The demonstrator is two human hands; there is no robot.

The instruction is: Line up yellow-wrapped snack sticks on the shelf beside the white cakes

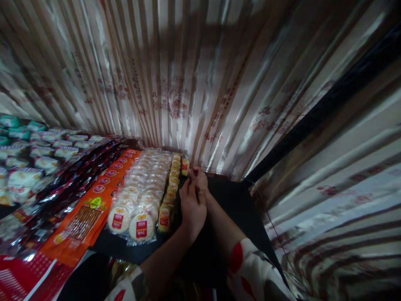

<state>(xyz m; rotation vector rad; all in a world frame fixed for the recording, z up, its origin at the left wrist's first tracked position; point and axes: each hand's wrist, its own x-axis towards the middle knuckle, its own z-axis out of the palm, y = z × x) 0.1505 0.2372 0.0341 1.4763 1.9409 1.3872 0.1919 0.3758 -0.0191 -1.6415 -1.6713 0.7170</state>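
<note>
My left hand lies back-up on a dark table, its fingers curled beside a row of small yellow snack packets. My right hand reaches just past it, fingers pinched together at the far end of that row, near the last packet. What the fingers of either hand hold is hidden. Left of the yellow row lie two rows of round white cakes in clear wrappers with red labels.
Orange packets run in a line further left, then dark red glossy bags and white and green packs. A striped, shiny printed curtain hangs close behind the table and along the right side.
</note>
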